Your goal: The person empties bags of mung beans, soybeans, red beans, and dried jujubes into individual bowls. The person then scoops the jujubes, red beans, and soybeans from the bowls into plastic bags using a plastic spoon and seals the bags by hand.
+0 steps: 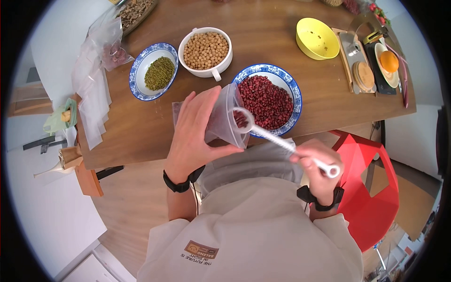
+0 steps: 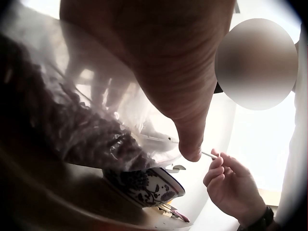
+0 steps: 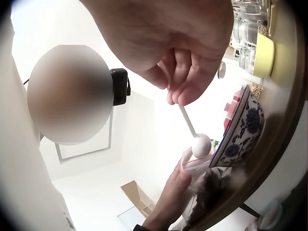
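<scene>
My left hand [image 1: 193, 134] grips a clear plastic zip bag [image 1: 221, 123], thumb at the near side of its mouth and fingers along the far side. Dark red beans fill the low part of the bag [image 2: 96, 137] in the left wrist view. Between the fingers and thumb of my right hand [image 1: 319, 164] is the handle of a white spoon [image 1: 277, 141]. Its bowl, with some red beans in it, is right at the bag's mouth. Beside the bag, a blue-and-white bowl [image 1: 296, 89] holds many red beans [image 1: 268, 101].
Behind the bag stand a small patterned bowl [image 1: 136, 87] of green beans and a white handled pot [image 1: 206, 73] of chickpeas. A yellow bowl [image 1: 312, 40] is farther right. Empty bags [image 1: 91, 103] lie along the left edge. A red chair [image 1: 366, 202] stands at right.
</scene>
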Demonstrator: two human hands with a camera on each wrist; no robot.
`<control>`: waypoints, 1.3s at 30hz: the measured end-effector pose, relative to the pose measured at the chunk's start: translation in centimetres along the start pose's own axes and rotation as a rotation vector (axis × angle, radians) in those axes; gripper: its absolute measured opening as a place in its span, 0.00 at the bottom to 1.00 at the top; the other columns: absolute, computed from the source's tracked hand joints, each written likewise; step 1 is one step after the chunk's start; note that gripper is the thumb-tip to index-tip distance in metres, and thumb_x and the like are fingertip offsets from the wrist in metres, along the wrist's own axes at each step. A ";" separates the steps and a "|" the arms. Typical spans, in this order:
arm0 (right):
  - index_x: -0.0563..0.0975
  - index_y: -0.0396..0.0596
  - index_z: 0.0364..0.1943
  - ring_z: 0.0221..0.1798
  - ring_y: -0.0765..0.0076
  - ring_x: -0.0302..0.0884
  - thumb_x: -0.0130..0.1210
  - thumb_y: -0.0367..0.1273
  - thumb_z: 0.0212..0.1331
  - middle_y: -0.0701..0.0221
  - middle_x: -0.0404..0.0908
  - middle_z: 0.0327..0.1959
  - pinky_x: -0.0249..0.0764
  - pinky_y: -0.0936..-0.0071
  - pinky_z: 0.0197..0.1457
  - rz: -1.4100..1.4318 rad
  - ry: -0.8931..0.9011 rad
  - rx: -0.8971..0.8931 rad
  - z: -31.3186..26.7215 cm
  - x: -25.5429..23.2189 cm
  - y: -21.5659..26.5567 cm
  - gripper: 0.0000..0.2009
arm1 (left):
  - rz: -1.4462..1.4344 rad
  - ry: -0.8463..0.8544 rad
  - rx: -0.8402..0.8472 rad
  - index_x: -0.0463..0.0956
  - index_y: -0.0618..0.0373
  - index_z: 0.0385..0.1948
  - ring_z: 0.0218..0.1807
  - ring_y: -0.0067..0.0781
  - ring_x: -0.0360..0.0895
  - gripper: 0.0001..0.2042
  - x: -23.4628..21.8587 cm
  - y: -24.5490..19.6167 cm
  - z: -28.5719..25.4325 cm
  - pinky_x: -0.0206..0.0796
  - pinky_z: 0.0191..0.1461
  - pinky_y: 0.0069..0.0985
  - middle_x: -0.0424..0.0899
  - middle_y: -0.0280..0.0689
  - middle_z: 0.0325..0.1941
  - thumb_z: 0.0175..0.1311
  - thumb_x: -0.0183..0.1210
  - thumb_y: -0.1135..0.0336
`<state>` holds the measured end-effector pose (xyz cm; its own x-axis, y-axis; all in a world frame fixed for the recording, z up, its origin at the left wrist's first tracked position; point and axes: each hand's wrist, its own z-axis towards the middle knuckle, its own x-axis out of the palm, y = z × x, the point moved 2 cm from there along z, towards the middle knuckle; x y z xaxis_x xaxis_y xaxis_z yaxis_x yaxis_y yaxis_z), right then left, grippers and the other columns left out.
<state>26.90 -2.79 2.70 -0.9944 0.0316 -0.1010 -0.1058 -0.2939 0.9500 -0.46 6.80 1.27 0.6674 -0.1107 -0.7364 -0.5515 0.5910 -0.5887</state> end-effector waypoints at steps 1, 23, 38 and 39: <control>0.87 0.38 0.45 0.35 0.63 0.86 0.65 0.23 0.63 0.62 0.88 0.34 0.79 0.70 0.37 -0.046 0.083 -0.065 0.5 0.5 0.3 0.09 | 0.011 -0.005 -0.001 0.62 0.60 0.74 0.71 0.53 0.71 0.59 -0.1 -0.2 0.2 0.54 0.78 0.58 0.74 0.47 0.71 0.33 0.84 0.49; 0.88 0.41 0.43 0.38 0.62 0.84 0.65 0.17 0.54 0.65 0.87 0.36 0.77 0.69 0.39 -0.554 0.056 -0.116 1.4 -2.0 -0.2 0.12 | 0.001 -0.035 0.026 0.63 0.60 0.74 0.67 0.52 0.74 0.57 0.1 -0.1 0.2 0.58 0.75 0.59 0.76 0.48 0.67 0.35 0.83 0.48; 0.85 0.35 0.45 0.34 0.67 0.85 0.63 0.25 0.67 0.61 0.88 0.34 0.79 0.72 0.38 0.023 -0.083 0.062 -0.4 -0.3 0.1 0.08 | -0.005 0.016 -0.006 0.60 0.61 0.74 0.73 0.56 0.69 0.61 0.1 0.4 -0.1 0.52 0.80 0.57 0.73 0.47 0.73 0.32 0.84 0.48; 0.86 0.37 0.44 0.34 0.65 0.85 0.64 0.25 0.64 0.62 0.87 0.34 0.79 0.71 0.38 -0.035 0.020 -0.005 0.2 0.1 0.5 0.07 | -0.005 0.014 -0.005 0.60 0.61 0.74 0.73 0.56 0.69 0.61 0.1 0.4 0.0 0.52 0.80 0.57 0.73 0.47 0.73 0.32 0.84 0.48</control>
<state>26.73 -2.77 3.19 -0.9899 0.0232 -0.1401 -0.1406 -0.2977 0.9443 -0.63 7.00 0.91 0.6628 -0.1250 -0.7383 -0.5509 0.5864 -0.5939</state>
